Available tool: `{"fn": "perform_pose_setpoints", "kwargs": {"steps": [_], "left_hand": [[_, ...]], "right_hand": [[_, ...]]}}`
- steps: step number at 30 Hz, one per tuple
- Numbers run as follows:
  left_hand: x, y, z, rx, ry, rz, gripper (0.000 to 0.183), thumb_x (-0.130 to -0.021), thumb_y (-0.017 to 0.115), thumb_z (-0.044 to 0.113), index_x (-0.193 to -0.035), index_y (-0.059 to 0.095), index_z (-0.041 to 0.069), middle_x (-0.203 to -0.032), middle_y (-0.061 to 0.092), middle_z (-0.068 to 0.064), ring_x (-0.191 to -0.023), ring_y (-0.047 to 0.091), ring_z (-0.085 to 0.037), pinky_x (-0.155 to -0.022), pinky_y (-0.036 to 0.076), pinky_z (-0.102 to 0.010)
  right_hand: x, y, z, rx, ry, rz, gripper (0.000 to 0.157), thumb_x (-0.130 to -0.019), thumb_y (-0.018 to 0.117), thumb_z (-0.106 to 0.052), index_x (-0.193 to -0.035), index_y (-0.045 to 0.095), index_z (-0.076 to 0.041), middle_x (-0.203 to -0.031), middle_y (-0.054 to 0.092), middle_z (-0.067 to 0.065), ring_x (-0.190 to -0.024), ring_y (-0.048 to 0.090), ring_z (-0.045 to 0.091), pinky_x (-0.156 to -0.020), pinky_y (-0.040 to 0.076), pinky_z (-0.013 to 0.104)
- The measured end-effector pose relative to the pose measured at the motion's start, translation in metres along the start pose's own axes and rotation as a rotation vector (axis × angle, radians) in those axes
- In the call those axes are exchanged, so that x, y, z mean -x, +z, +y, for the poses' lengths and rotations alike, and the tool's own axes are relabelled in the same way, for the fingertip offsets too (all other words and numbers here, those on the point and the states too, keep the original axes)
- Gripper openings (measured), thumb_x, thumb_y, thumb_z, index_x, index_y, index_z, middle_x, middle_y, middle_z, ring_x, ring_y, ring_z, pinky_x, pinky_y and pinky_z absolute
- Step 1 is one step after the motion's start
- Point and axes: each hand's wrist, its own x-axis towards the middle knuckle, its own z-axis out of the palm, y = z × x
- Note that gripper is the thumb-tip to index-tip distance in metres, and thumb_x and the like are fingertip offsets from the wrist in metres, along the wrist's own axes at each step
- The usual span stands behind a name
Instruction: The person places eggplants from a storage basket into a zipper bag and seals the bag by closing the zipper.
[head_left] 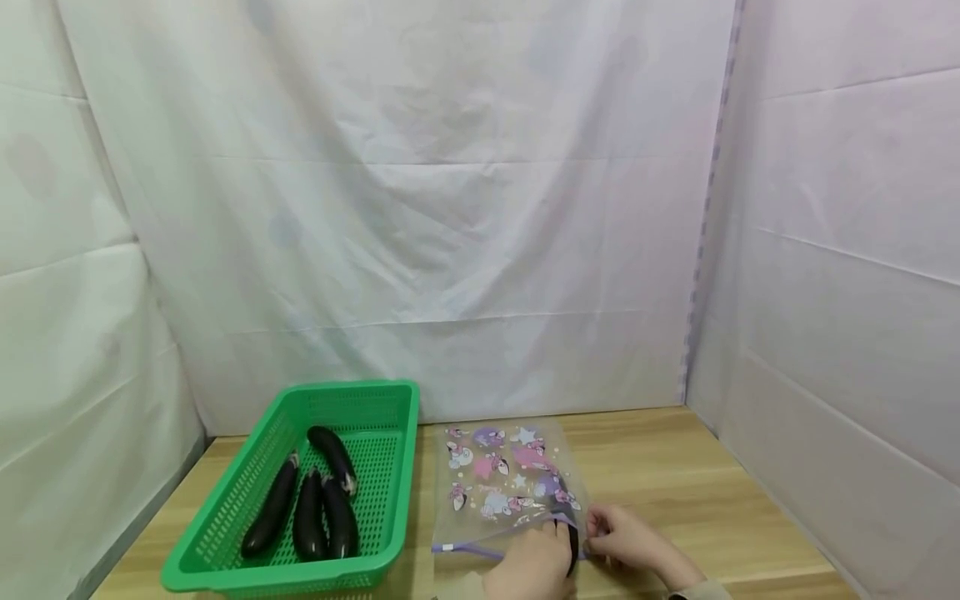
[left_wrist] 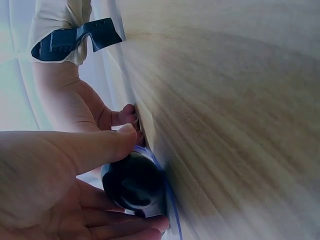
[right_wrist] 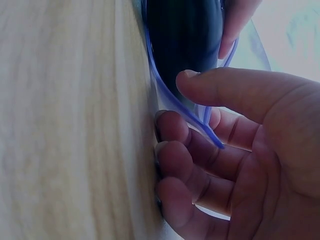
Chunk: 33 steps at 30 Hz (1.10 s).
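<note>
A clear slider bag printed with pink and purple cartoon figures lies flat, its purple zip edge facing me and parted. My left hand grips an eggplant at its rounded end, thumb on one side and fingers on the other. The eggplant's far part lies inside the bag at the right of the mouth. At the bag's right corner, my right hand curls its fingers round the zip edge. Its thumb rests close against the eggplant in the right wrist view.
To the left stands a green plastic basket with several eggplants in it. The wooden table extends right of the bag. White cloth hangs behind and at both sides.
</note>
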Motion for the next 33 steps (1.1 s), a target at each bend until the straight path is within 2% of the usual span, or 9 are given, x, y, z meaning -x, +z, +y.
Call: {"fn": "perform_pose_setpoints", "kwargs": {"steps": [4, 11, 15, 18, 22, 27, 33], "left_hand": [[0.001, -0.001, -0.003, 0.001, 0.016, -0.017, 0.07, -0.066, 0.07, 0.047, -0.119, 0.051, 0.006, -0.101, 0.057, -0.005, -0.079, 0.056, -0.013, -0.063, 0.047, -0.026], [0.006, -0.005, -0.002, 0.049, -0.034, -0.098, 0.073, -0.066, 0.07, 0.046, -0.126, 0.047, 0.011, -0.113, 0.054, -0.002, -0.091, 0.055, -0.014, -0.072, 0.047, -0.029], [0.009, -0.008, -0.002, 0.018, -0.017, -0.089, 0.075, -0.066, 0.07, 0.046, -0.127, 0.047, 0.01, -0.113, 0.055, -0.004, -0.091, 0.056, -0.015, -0.074, 0.046, -0.028], [0.012, -0.011, -0.002, -0.03, 0.006, -0.053, 0.076, -0.065, 0.07, 0.047, -0.125, 0.048, 0.006, -0.108, 0.058, -0.006, -0.088, 0.057, -0.015, -0.072, 0.046, -0.028], [0.017, -0.016, -0.003, -0.075, 0.027, 0.005, 0.062, -0.064, 0.07, 0.048, -0.104, 0.059, 0.001, -0.089, 0.06, -0.004, -0.078, 0.057, -0.014, -0.065, 0.046, -0.027], [0.022, -0.021, -0.006, -0.032, 0.061, 0.044, 0.035, -0.064, 0.071, 0.043, -0.07, 0.062, 0.009, -0.064, 0.053, 0.003, -0.06, 0.052, -0.011, -0.052, 0.042, -0.025], [0.024, -0.018, -0.011, -0.005, 0.087, 0.062, 0.028, -0.066, 0.07, 0.037, -0.056, 0.059, 0.014, -0.054, 0.048, 0.006, -0.05, 0.046, -0.007, -0.046, 0.037, -0.023]], "right_hand": [[-0.001, 0.0, -0.001, 0.008, 0.008, -0.003, 0.015, -0.075, 0.064, -0.015, -0.075, 0.05, -0.01, -0.058, 0.054, -0.003, -0.041, 0.047, 0.01, -0.034, 0.036, 0.022], [-0.001, -0.002, -0.004, -0.004, 0.006, -0.015, 0.013, -0.075, 0.063, -0.012, -0.074, 0.05, -0.01, -0.059, 0.054, -0.002, -0.042, 0.047, 0.01, -0.035, 0.036, 0.022], [-0.001, -0.003, -0.006, -0.008, 0.0, -0.007, 0.014, -0.074, 0.064, -0.012, -0.073, 0.05, -0.009, -0.059, 0.054, -0.002, -0.041, 0.047, 0.01, -0.035, 0.036, 0.022], [-0.001, -0.003, -0.007, -0.007, -0.013, 0.002, 0.014, -0.074, 0.064, -0.011, -0.073, 0.05, -0.008, -0.058, 0.053, -0.003, -0.041, 0.047, 0.01, -0.035, 0.037, 0.022], [-0.001, -0.003, -0.007, -0.011, -0.016, 0.012, 0.015, -0.072, 0.065, -0.009, -0.073, 0.05, -0.007, -0.058, 0.053, -0.002, -0.041, 0.047, 0.01, -0.034, 0.036, 0.022], [0.0, -0.003, -0.008, -0.025, 0.001, 0.009, 0.016, -0.072, 0.065, -0.01, -0.072, 0.049, -0.007, -0.057, 0.053, 0.0, -0.04, 0.046, 0.011, -0.033, 0.034, 0.021], [0.002, -0.002, -0.009, -0.017, -0.004, 0.009, 0.015, -0.072, 0.064, -0.009, -0.072, 0.049, -0.007, -0.057, 0.053, -0.001, -0.04, 0.046, 0.011, -0.033, 0.034, 0.021]]}}
